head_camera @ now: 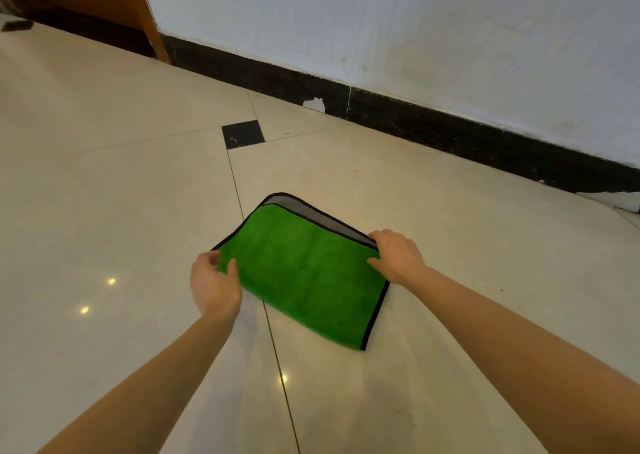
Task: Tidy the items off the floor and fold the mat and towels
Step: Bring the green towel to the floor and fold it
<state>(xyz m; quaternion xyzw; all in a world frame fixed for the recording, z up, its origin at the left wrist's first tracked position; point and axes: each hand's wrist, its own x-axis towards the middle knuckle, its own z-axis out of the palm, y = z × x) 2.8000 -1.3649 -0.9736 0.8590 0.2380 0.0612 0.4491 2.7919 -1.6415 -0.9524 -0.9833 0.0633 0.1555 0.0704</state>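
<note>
Lay folded in half on the cream tiled floor (450, 228), the green towel (304, 270), black-edged, with a strip of its grey underside (311, 213) peeking out along the far edge. Sat near a black baseboard (450, 135) under a white wall (381, 20), across a dark grout line. Pinched at its left corner by the left hand (214, 285), thumb on top of the green pile and fingers curled at the edge. Held at the right far corner by the right hand (398, 258), thumb laid on the green face and fingers bent over the edge there; could not tell how firmly. Reached in from below, both bare forearms. Stood far left against the wall, a wooden furniture panel (145, 10). Set into the floor beyond the towel, a small black tile (243, 134).
</note>
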